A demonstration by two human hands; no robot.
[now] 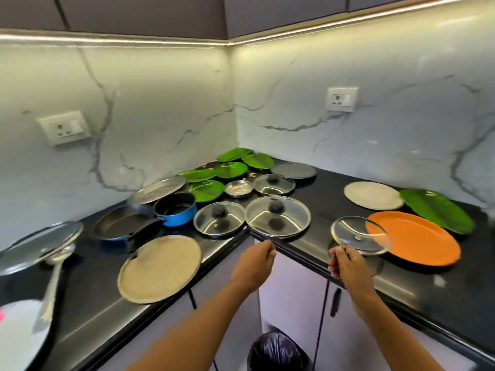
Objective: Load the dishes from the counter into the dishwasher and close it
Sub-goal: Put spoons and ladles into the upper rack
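Note:
Dishes cover the black L-shaped counter (308, 253). My right hand (347, 263) pinches the near rim of a small glass lid (360, 235), held tilted just above the counter beside an orange plate (417, 241). My left hand (261, 254) hovers at the counter's inner corner edge, fingers curled, with nothing visible in it. Just beyond it lie a large glass lid (278, 216) and a smaller glass lid (218, 219). A tan round plate (160, 267) overhangs the near edge on the left. The dishwasher is out of view.
Further back sit a blue pot (176, 210), a dark frying pan (123, 223), a steel plate (158, 190), several green leaf-shaped plates (230, 168), a steel bowl (238, 188) and more lids. A bin with a black bag (276, 352) stands on the floor below.

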